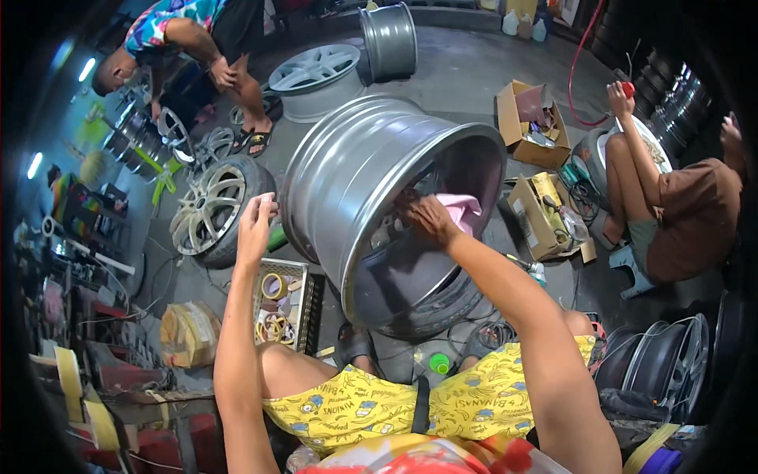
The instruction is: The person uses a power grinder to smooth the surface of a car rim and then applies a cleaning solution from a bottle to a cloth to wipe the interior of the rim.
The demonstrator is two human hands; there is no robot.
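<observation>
A large silver wheel rim (pixel 347 174) lies tilted in front of me on a black tire (pixel 430 312), its open side towards me. My right hand (pixel 430 220) reaches into the hollow of the rim, palm down. Its fingertips fade into shadow, so what they hold or touch is hidden. A pink cloth (pixel 459 209) shows directly beside this hand, partly behind it. My left hand (pixel 259 217) is raised close to the rim's left edge. Its fingers are bent and slightly apart, with nothing visible in them; whether they touch the rim cannot be made out.
Left of the rim stands a spoked wheel with tire (pixel 209 207). A crate (pixel 296 296) holds tape rolls. Two cardboard boxes (pixel 530 130) are on the right. One person (pixel 185 31) bends over at far left; another person (pixel 695 213) sits at right. More rims (pixel 316 79) stand behind.
</observation>
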